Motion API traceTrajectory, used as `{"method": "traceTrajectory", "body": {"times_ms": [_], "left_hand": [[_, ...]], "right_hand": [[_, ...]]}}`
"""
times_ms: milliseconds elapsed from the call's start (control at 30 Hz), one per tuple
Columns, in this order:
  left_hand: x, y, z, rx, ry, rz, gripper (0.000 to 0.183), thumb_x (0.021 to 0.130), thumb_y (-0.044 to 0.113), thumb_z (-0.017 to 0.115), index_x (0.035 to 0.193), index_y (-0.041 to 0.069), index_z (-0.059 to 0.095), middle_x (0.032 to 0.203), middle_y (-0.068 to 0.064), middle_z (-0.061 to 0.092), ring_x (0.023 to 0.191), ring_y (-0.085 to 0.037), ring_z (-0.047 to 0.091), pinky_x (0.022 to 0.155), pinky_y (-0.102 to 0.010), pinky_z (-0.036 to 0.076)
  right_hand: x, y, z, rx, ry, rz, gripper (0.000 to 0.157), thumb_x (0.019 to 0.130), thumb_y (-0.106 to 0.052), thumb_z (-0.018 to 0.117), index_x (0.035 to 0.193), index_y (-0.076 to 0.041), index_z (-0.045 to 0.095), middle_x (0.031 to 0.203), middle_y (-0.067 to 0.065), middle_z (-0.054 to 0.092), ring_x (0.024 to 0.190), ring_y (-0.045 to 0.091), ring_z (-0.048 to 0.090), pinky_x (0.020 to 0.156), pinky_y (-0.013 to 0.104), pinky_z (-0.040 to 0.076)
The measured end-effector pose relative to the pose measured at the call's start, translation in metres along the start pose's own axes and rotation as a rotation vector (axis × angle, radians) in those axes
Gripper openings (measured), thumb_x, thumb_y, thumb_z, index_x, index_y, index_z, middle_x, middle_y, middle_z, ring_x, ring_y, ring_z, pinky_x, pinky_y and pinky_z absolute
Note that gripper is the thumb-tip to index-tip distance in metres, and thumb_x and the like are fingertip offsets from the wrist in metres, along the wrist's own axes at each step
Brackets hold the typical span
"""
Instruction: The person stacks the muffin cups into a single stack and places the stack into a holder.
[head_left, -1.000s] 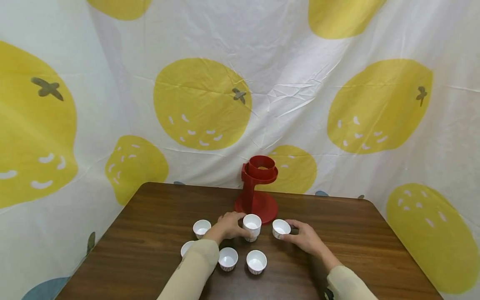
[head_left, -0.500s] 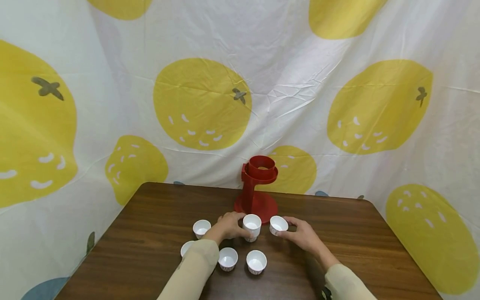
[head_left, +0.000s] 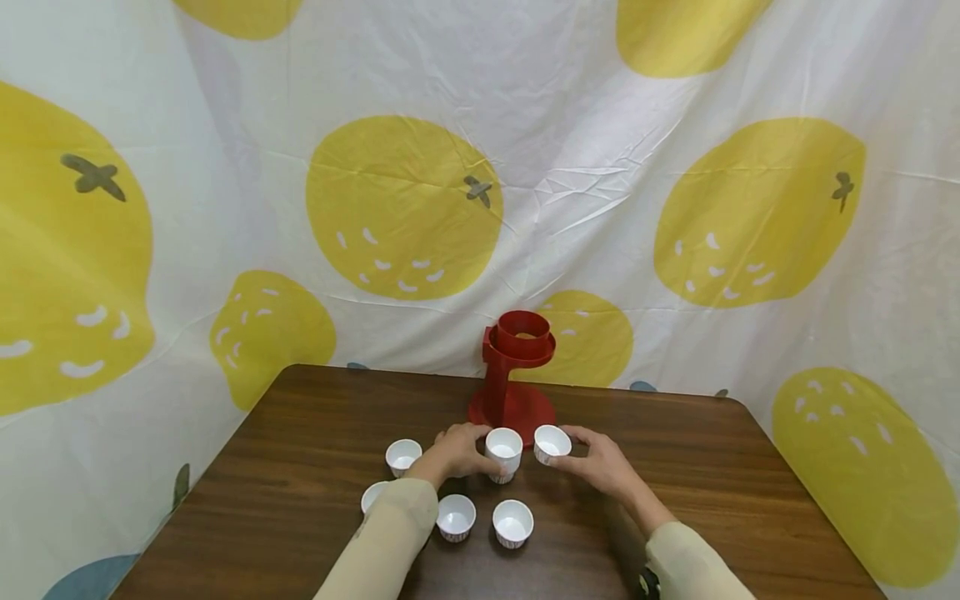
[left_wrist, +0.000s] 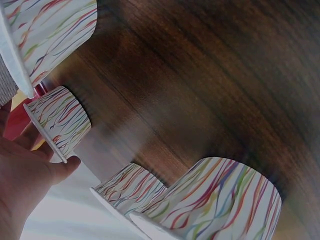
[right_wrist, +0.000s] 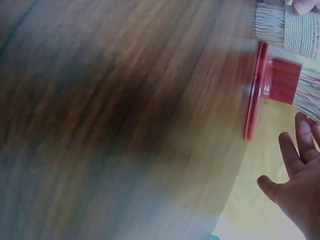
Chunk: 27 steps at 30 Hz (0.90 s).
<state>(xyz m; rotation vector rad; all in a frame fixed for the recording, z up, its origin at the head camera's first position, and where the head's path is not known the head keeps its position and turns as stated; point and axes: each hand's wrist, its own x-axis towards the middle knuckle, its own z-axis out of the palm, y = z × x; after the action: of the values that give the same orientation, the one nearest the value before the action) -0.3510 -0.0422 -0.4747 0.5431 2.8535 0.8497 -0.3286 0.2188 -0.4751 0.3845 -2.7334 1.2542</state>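
Note:
My left hand (head_left: 454, 454) holds a stack of nested white paper cups (head_left: 504, 450) upright, fingers behind and thumb in front. In the right wrist view, close-packed rims (right_wrist: 302, 35) show above the bottom cup's coloured lines. My right hand (head_left: 603, 467) pinches a single paper cup (head_left: 552, 446) by its right side, just right of the stack and apart from it. It appears lifted off the table, its mouth facing up. Two more cups stand in front, a middle cup (head_left: 456, 518) and a right cup (head_left: 513, 524). Wavy coloured lines cover the cups' sides (left_wrist: 215, 200).
A red stand (head_left: 517, 375) with a ring-shaped holder on top stands behind the stack. Left of my left arm are a far cup (head_left: 403, 457) and a nearer cup (head_left: 373, 497) partly hidden by the sleeve. A lemon-print cloth (head_left: 405, 208) hangs behind the wooden table (head_left: 675, 442).
My right hand has carried its paper cup left and slightly away from me, closer to the stack. The left hand and the standing cups have stayed in place.

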Motion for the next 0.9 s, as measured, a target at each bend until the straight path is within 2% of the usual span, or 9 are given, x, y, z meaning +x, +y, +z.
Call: {"method": "traceTrajectory", "body": {"times_ms": [300,567,767,900], "left_hand": [[0.001,-0.001,0.0,0.0,0.009,0.015,0.071,0.061,0.053,0.076,0.121,0.02,0.056,0.114,-0.003,0.057,0.107,-0.029,0.046,0.092,-0.054,0.026],[0.0,-0.001,0.001,0.009,0.014,0.022,0.07,0.061,0.053,0.076,0.12,0.02,0.057,0.114,-0.004,0.057,0.107,-0.029,0.047,0.091,-0.054,0.027],[0.0,-0.002,0.001,0.009,0.016,0.019,0.069,0.061,0.053,0.076,0.12,0.02,0.057,0.113,-0.004,0.057,0.106,-0.028,0.047,0.09,-0.053,0.028],[0.001,-0.002,0.002,0.006,0.013,0.013,0.07,0.061,0.053,0.076,0.12,0.02,0.057,0.113,-0.004,0.057,0.107,-0.028,0.046,0.09,-0.053,0.028]], "right_hand": [[0.005,-0.007,0.002,0.024,-0.001,-0.009,0.057,0.064,-0.04,0.08,0.113,-0.017,0.06,0.1,-0.003,0.062,0.096,0.015,0.055,0.082,0.037,0.042],[0.007,-0.015,0.005,0.08,-0.014,-0.047,0.054,0.064,-0.035,0.081,0.111,-0.016,0.06,0.1,-0.002,0.062,0.096,0.017,0.055,0.085,0.047,0.041],[0.009,-0.019,0.007,0.088,-0.012,-0.07,0.055,0.064,-0.034,0.081,0.111,-0.015,0.06,0.1,-0.002,0.062,0.097,0.018,0.055,0.083,0.041,0.041],[0.011,-0.022,0.008,0.087,-0.011,-0.055,0.056,0.063,-0.036,0.081,0.111,-0.017,0.06,0.101,-0.003,0.062,0.098,0.016,0.054,0.083,0.039,0.041]]}}
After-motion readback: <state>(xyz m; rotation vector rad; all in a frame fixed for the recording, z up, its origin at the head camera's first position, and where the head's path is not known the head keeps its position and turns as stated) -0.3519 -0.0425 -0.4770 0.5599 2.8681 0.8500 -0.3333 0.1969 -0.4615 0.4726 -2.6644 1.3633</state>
